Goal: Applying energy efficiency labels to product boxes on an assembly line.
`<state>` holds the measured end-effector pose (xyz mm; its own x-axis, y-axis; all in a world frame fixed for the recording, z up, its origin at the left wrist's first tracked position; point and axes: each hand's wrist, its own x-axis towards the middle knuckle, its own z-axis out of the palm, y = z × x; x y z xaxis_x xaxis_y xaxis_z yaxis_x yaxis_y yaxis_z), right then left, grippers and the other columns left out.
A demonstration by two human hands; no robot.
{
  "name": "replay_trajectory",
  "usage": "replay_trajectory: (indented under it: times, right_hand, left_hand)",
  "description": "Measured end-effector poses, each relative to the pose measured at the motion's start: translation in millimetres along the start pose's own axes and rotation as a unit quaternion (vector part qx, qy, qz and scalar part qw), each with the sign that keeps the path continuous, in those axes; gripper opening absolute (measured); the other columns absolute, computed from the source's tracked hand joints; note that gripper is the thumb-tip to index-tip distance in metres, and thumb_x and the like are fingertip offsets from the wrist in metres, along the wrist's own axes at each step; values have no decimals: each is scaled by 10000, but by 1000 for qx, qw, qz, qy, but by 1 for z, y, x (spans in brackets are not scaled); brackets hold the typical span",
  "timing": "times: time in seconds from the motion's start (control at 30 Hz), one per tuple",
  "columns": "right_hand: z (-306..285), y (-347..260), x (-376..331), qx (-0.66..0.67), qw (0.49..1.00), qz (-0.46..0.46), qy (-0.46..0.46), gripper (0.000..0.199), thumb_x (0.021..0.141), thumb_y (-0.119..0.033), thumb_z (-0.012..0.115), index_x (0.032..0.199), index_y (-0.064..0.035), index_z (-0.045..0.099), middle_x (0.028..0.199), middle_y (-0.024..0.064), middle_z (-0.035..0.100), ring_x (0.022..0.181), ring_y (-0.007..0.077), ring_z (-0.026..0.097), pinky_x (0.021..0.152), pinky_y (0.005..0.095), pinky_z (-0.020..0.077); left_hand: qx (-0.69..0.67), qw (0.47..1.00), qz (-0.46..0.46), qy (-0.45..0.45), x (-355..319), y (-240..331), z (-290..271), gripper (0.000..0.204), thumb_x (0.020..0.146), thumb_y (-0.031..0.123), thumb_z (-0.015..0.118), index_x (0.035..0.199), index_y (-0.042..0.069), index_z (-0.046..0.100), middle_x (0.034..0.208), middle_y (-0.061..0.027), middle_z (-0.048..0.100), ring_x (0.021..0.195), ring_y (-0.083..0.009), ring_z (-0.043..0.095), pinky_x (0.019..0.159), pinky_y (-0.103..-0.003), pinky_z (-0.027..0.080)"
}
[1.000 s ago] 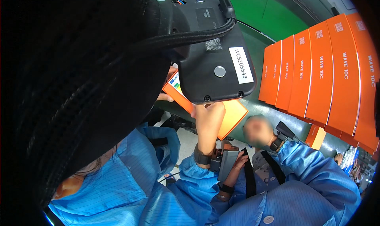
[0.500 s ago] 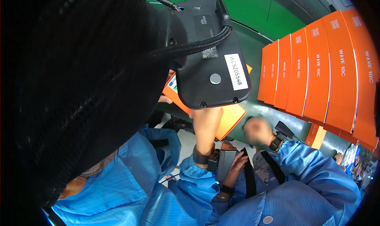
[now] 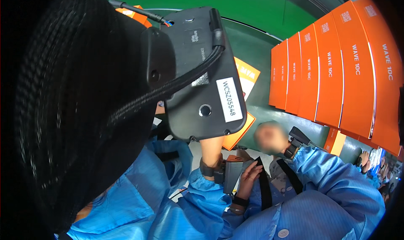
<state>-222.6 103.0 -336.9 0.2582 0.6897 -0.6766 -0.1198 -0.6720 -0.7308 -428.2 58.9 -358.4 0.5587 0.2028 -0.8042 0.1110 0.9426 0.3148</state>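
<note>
My left hand (image 3: 250, 177) is near my body at the lower middle, its fingers stretched out beside a dark strap (image 3: 264, 185) on my coat; nothing shows in it. My right hand (image 3: 271, 138) hangs over the table's near edge, its wrist carrying a black box-shaped device (image 3: 299, 135). That hand is blurred, so its fingers cannot be read. A co-worker's bare forearm (image 3: 211, 151), with a strapped grey-black unit (image 3: 232, 175), reaches up under a black camera unit (image 3: 206, 84). Partly behind this unit are an orange-and-white box (image 3: 249, 77) and an orange box part (image 3: 240, 133); the co-worker's hand is hidden.
The co-worker's black cap (image 3: 80, 101) blocks much of the left. A row of upright orange boxes (image 3: 328, 72) stands at the right, with a smaller orange box (image 3: 335, 141) near it. Another person's hand (image 3: 364, 159) shows at the far right, above the green table (image 3: 256, 38).
The co-worker's cap and camera unit have shifted left and lower. More of the orange-and-white box shows beside the unit. Fingers seen earlier by the box are now hidden. My hands have barely moved.
</note>
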Motion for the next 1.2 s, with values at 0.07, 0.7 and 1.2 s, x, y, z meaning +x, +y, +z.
replay_trajectory:
  times: [0.07,0.7,1.2]
  right_hand:
    - [0,0,0,-3,1000,-4,1,123,834,-74,580,746,5,548,547,56,582,410,81,526,382,223,416]
    - [0,0,1,54,996,-24,67,242,874,-242,550,835,-5,581,638,35,573,491,79,519,457,215,428]
    - [39,-69,-2,338,940,39,-5,927,775,-512,604,1404,-64,91,1292,177,364,1192,281,390,898,483,379]
  left_hand:
    - [-9,1000,2,5,0,-1,0,389,898,144,496,1275,77,430,1183,-98,549,1067,-166,528,898,-289,398]
    - [38,999,19,23,-11,22,0,387,901,171,476,1272,68,430,1169,-112,553,1093,-197,510,926,-334,377]
    - [88,994,52,41,-49,40,27,398,902,177,484,1282,77,423,1189,-106,543,1093,-182,509,916,-311,384]
